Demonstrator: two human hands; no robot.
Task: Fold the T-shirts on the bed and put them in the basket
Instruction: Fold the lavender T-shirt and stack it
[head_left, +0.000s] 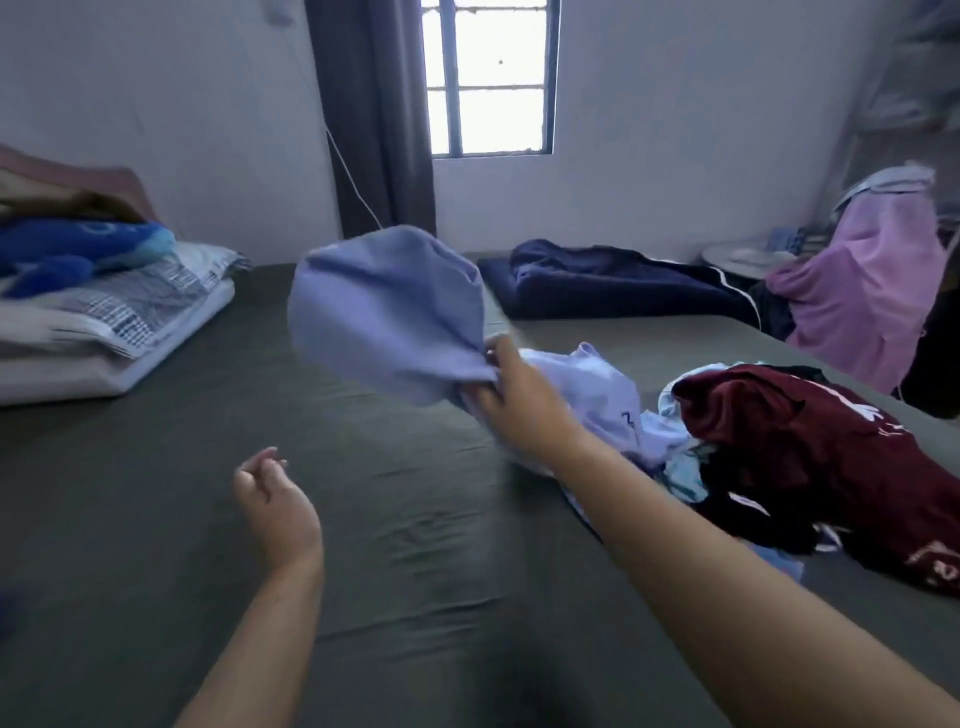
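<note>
My right hand (511, 395) grips the blue shirt (387, 317), which billows left over the bed's (156, 519) middle; my left hand (272, 499), loosely curled and empty, waits nearer beneath.

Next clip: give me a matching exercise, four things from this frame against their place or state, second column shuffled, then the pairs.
Things:
1. lilac shirt
2. maroon shirt
3. left hand
4. navy garment

Places or states:
A. empty, over the bed
B. far side of the bed, under the window
C. gripped by the right hand, in the air
D. on the pile at right

Pairs: 1-C, 2-D, 3-A, 4-B
</note>
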